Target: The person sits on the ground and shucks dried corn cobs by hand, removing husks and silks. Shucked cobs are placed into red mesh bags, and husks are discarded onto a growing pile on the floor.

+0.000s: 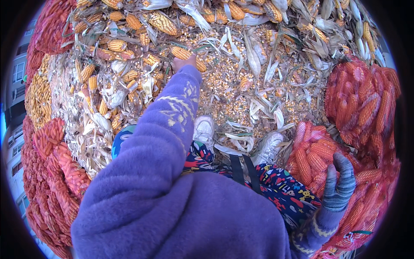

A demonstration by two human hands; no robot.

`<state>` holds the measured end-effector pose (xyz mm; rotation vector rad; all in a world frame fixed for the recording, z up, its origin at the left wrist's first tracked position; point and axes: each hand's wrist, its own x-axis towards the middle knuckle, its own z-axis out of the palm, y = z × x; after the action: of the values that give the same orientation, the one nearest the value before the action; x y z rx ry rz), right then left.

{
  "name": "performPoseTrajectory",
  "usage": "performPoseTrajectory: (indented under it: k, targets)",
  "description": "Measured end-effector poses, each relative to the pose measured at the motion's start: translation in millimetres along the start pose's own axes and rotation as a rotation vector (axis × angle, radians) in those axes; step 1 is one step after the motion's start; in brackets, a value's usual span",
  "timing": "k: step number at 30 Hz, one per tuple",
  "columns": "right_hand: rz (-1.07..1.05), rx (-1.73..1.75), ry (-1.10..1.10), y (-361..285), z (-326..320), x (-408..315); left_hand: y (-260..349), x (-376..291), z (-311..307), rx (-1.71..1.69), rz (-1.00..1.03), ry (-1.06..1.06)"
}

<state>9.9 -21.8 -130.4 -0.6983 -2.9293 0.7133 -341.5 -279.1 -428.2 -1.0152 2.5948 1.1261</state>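
Note:
My left hand [185,62], bare at the end of a purple fleece sleeve, reaches out over the pile and has its fingers around a yellow corn cob [181,53]. Another cob end [201,65] shows just right of the hand. My right hand [339,181], in a grey striped glove, is raised at the right with thumb and fingers apart and nothing between them. Behind it lies a red mesh sack of corn cobs [312,158]. Loose kernels [223,85] and dry husks [255,61] cover the ground before me.
More husked cobs [161,23] lie at the top and left among husks. Full red mesh sacks stand at the right [362,103] and the left [69,168]. A heap of cobs [40,97] is at the far left. My white shoes [204,129] are on the littered ground.

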Motion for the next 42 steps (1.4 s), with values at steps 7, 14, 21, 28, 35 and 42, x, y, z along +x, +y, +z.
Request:
performPoseTrajectory:
  k: [7,14,21,28,35,42]
  targets:
    - [-0.068,-0.013,-0.037,-14.7,3.2,0.3,0.4,-46.2,14.3,0.347,0.371,-0.428]
    - [-0.107,-0.142,-0.055,-23.6,6.9,0.6,-23.5,-126.1,9.2,0.428,0.706,-0.986]
    - [-0.065,-0.078,-0.029,-25.8,9.4,-3.5,-8.2,-109.4,3.9,0.172,0.609,-0.527]
    - [-0.069,-0.168,-0.066,-25.0,2.1,-5.7,25.0,-35.7,8.5,0.222,0.461,-0.909]
    - [-0.076,-0.135,-0.065,-25.3,1.8,-3.1,11.5,-80.0,31.6,0.432,0.448,-0.674]
    - [-0.053,-0.084,-0.029,-18.8,6.2,-16.6,-10.7,-176.5,12.1,0.053,0.322,-0.967]
